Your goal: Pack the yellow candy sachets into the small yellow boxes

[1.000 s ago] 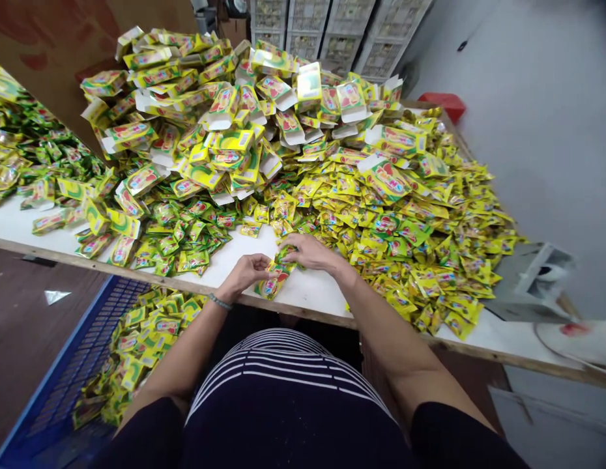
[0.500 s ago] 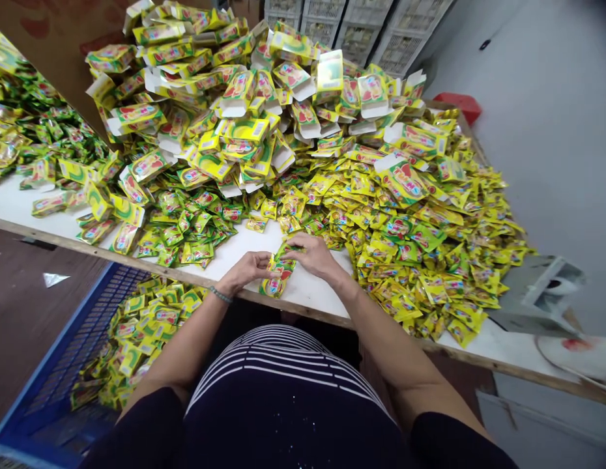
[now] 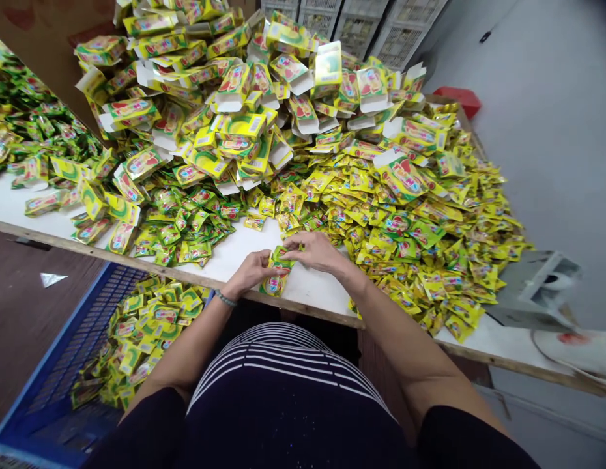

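My left hand (image 3: 250, 271) is closed around the side of a small yellow-green carton (image 3: 274, 284), which stands tilted at the front edge of the white table. At the carton's upper end, a green sachet (image 3: 280, 253) shows between the hands. The fingers of my right hand (image 3: 317, 253) pinch this sachet against the carton's opening; how far it sits inside is hard to make out. Just beyond the hands, a lone yellow sachet (image 3: 254, 223) lies on the table. Green sachets (image 3: 195, 228) are heaped to the left, and yellow sachets (image 3: 410, 260) to the right.
A tall pile of open cartons (image 3: 234, 124) rises behind the sachets. Below the table's left front edge, a blue crate (image 3: 53, 371) holds many filled-looking cartons (image 3: 146, 339). A grey device (image 3: 532, 293) stands at the right, near the wall. White crates (image 3: 361, 26) are stacked behind.
The green sachet sits lower at the carton's upper end, and my right fingers have shifted slightly left with it. My left hand keeps its hold on the carton. The view has shifted slightly.
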`<state>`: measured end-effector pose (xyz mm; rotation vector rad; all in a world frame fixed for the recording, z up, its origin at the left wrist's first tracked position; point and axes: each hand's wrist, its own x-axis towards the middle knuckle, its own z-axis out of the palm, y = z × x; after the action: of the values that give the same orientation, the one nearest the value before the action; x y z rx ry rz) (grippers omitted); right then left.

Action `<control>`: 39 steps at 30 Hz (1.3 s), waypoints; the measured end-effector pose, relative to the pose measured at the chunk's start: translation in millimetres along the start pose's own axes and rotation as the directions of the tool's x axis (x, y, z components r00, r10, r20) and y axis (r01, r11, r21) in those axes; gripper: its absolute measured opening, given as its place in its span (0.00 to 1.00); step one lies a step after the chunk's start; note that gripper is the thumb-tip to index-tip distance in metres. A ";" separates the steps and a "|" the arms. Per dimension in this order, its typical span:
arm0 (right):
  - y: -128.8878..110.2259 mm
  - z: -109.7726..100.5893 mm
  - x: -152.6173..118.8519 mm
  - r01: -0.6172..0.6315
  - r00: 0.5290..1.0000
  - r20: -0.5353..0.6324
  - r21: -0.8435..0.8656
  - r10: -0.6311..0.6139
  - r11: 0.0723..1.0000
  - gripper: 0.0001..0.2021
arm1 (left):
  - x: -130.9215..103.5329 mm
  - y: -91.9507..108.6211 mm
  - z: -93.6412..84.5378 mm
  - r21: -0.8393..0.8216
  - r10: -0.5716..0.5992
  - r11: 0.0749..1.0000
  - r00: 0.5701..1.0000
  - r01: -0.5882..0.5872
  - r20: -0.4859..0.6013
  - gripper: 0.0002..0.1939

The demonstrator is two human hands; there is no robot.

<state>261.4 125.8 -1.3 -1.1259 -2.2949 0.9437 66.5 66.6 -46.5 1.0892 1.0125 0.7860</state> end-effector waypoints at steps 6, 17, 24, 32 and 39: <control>-1.8 5.2 3.9 0.097 0.995 0.034 -0.202 -0.092 0.975 0.04 | -0.2 4.7 -0.4 0.079 0.001 0.997 0.999 -0.004 0.041 0.22; -0.8 10.6 -8.2 0.083 0.994 0.082 -0.164 -0.070 0.983 0.09 | 6.4 -6.3 6.3 0.029 -0.013 0.999 1.000 0.013 -0.024 0.23; 0.7 -8.5 -0.3 0.078 0.978 0.204 -0.152 -0.046 0.985 0.05 | 6.8 -5.8 8.1 0.050 -0.021 0.999 0.999 0.020 0.031 0.21; -5.2 -3.4 -0.7 0.183 0.959 0.273 -0.380 -0.079 0.907 0.08 | 8.9 -13.1 7.5 0.013 -0.041 0.999 0.999 0.041 -0.026 0.23; -22.6 -3.2 -7.3 0.117 0.980 0.184 -0.221 -0.076 0.968 0.10 | 5.3 -14.7 3.3 0.070 -0.010 0.997 0.995 0.017 -0.103 0.21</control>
<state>255.8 111.2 16.8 -1.0437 -2.6321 0.7812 71.9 66.0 -61.5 1.1103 1.1401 0.8070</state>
